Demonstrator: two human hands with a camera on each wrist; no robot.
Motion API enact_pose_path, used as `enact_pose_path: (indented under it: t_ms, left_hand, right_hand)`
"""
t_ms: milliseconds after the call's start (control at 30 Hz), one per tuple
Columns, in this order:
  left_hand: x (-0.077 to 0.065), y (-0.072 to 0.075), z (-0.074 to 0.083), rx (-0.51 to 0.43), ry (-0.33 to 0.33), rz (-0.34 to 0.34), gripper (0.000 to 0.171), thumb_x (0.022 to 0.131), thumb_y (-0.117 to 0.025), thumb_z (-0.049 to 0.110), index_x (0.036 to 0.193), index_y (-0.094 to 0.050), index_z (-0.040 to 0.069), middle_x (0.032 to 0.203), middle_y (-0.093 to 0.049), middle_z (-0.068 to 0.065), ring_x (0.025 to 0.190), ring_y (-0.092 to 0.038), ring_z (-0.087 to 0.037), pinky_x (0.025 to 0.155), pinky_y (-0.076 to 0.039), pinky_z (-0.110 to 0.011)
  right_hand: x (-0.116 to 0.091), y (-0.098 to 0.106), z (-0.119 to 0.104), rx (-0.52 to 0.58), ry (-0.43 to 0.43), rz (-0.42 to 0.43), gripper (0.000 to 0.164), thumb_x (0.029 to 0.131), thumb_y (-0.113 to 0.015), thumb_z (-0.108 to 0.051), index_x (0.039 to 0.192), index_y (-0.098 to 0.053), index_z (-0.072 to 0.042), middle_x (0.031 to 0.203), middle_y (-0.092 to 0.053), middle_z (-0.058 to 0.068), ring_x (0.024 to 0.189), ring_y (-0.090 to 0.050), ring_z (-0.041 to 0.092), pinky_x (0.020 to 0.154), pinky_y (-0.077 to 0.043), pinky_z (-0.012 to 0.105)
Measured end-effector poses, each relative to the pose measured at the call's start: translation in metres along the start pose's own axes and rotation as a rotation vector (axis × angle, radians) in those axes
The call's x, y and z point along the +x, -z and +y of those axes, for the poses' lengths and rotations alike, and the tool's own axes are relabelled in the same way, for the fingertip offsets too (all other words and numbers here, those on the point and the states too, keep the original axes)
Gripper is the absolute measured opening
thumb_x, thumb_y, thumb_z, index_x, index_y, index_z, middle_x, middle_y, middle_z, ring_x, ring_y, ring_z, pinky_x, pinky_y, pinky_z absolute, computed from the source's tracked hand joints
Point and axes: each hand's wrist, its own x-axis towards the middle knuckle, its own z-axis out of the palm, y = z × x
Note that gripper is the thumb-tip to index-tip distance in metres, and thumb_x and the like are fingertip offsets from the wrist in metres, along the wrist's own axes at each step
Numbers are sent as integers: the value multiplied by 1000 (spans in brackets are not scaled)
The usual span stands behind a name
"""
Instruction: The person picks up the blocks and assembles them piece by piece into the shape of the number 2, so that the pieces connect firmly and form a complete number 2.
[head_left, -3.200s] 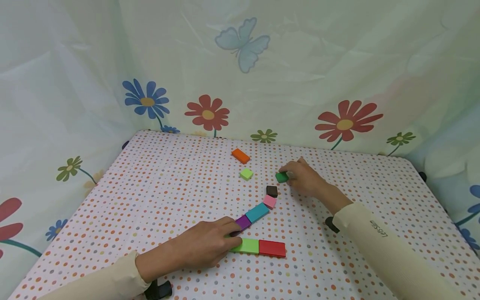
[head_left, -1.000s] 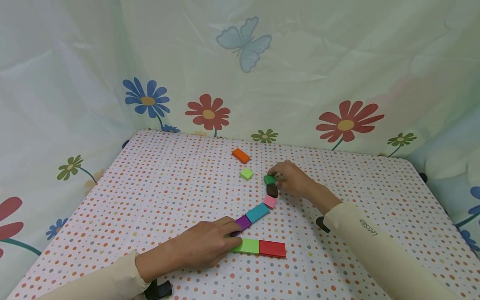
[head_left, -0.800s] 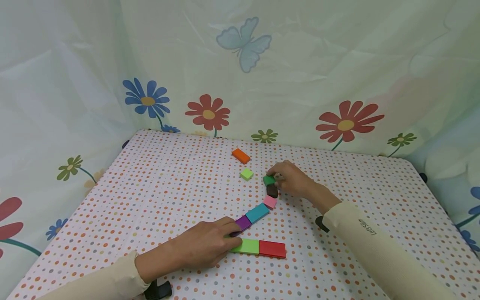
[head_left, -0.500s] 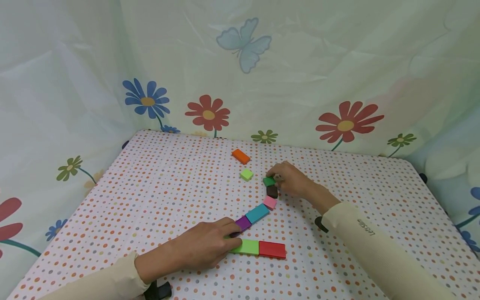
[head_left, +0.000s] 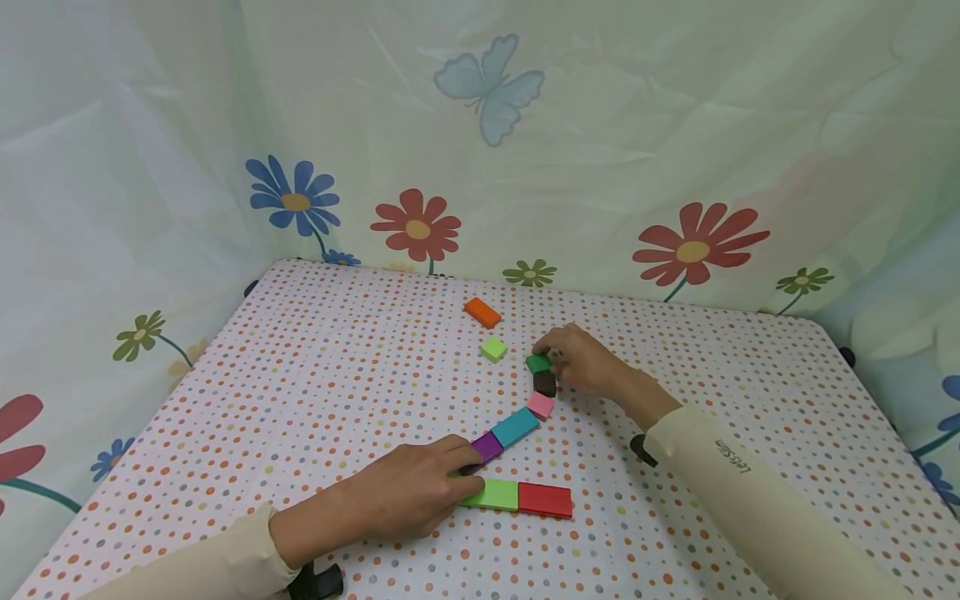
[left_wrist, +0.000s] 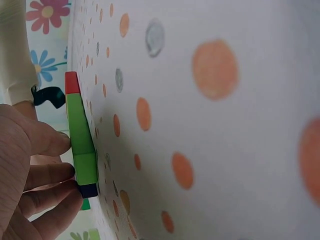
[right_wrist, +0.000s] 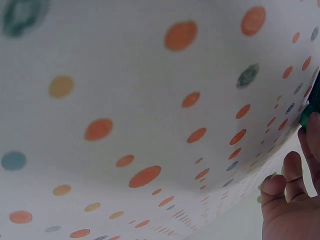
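Observation:
My right hand (head_left: 581, 360) pinches a dark green block (head_left: 537, 363) against the far side of a dark brown block (head_left: 545, 384). From there a curved line runs toward me: a pink block (head_left: 540, 405), a blue block (head_left: 515, 427) and a purple block (head_left: 488, 447). My left hand (head_left: 412, 487) rests its fingertips at the bend, by the purple block and a light green block (head_left: 497, 495), which butts against a red block (head_left: 546, 500). In the left wrist view, thumb and fingertips touch the row, where a navy block (left_wrist: 88, 190) ends it. The left hand hides this corner from above.
An orange block (head_left: 482, 313) and a small lime block (head_left: 493, 349) lie loose beyond the line, left of the right hand. The dotted cloth (head_left: 337, 375) covers the table. A printed curtain (head_left: 585, 167) hangs along the back and sides.
My right hand has moved left and slightly nearer with the dark green block, bringing it up to the dark brown one. During the last half second it barely moves. The left hand stays put.

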Motion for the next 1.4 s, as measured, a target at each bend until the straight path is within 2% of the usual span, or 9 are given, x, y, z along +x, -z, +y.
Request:
enact_pose_path:
  t_ms: [333, 467, 600, 733, 900, 1033, 1167, 1400]
  left_hand:
    - [1, 0, 1, 4, 1, 3, 13, 97, -65, 15, 107, -70, 21, 127, -64, 1, 120, -55, -12, 86, -55, -23]
    - [1, 1, 1, 6, -6, 4, 12, 98, -63, 15, 107, -70, 21, 127, -64, 1, 119, -55, -13, 86, -55, -23]
    - [6, 1, 0, 14, -23, 10, 11, 98, -62, 15, 105, -69, 20, 123, -65, 1, 112, -56, -13, 81, -54, -23]
    - [9, 2, 0, 32, -35, -1, 10, 97, -63, 15, 104, -70, 20, 122, -66, 1, 108, -56, -12, 78, -53, -21]
    - [11, 7, -1, 23, -11, -67, 14, 98, -65, 18, 111, -71, 20, 126, -66, 0, 114, -57, -15, 83, -54, -22]
    - [14, 15, -5, -38, 21, -125, 19, 98, -67, 18, 116, -72, 18, 126, -66, 0, 115, -57, -14, 89, -54, -23]
    - [16, 19, -9, -93, 20, -117, 19, 97, -66, 15, 114, -73, 16, 121, -68, 1, 111, -60, -12, 92, -51, -21]
    - [19, 19, -10, -101, 15, -123, 20, 98, -64, 15, 116, -73, 17, 120, -69, 1, 113, -60, -13, 93, -51, -22]
  right_hand:
    - [0, 0, 0, 4, 23, -2, 36, 91, -62, 14, 123, -68, 0, 125, -66, 14, 116, -53, 30, 99, -50, 47]
    - [-3, 0, -1, -12, 37, 14, 44, 86, -62, 19, 124, -68, 0, 126, -66, 14, 118, -54, 31, 99, -51, 48]
    - [-7, 1, -3, -70, -16, 49, 51, 84, -62, 17, 130, -66, -4, 132, -64, 13, 120, -53, 31, 98, -51, 49]
    - [-11, 0, -8, -126, -62, 85, 49, 87, -67, 9, 133, -65, -9, 136, -62, 10, 120, -50, 30, 91, -55, 47]
    - [-19, -2, -13, -171, -24, 149, 43, 90, -67, 6, 130, -66, -9, 133, -63, 9, 115, -50, 27, 86, -57, 43]
    - [-28, -7, -17, -176, 15, 181, 36, 94, -64, 1, 129, -66, -9, 132, -64, 7, 111, -51, 25, 87, -55, 42]
    - [-36, -13, -23, -168, 66, 182, 33, 96, -63, -2, 128, -66, -8, 131, -64, 7, 113, -51, 25, 89, -54, 42]
    - [-49, -18, -29, -177, 110, 191, 35, 95, -69, -14, 129, -65, -7, 133, -64, 8, 116, -51, 26, 92, -53, 45]
